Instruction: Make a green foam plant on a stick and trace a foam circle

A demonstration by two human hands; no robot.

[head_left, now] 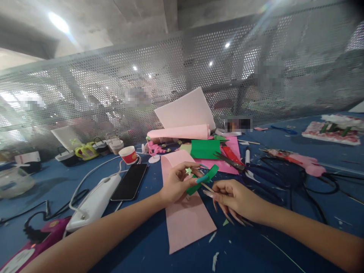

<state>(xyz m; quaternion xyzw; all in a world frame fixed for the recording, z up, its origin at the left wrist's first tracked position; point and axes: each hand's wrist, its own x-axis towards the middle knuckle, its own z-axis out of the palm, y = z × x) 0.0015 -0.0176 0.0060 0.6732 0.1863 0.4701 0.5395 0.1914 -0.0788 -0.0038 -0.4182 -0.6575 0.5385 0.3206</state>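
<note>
My left hand [182, 182] pinches a curved strip of green craft sheet [212, 172] between thumb and fingers. A small pale green star [189, 171] shows at its fingers; I cannot tell how it is attached. My right hand [231, 199] is closed on a thin wooden stick [208, 187], whose far end meets the green strip. Under both hands lies a long pink sheet [190, 223], curled at its far end. Beyond it are a flat green sheet [206, 148] and dark-bladed scissors [231, 162].
A phone [130, 182], a white power strip [95, 203] and a paper cup [128, 154] stand at left. A pink glue gun [308, 165] with a black cord lies at right. Pink rolled sheet [179, 132] rests at the back, before a perforated metal screen [176, 76].
</note>
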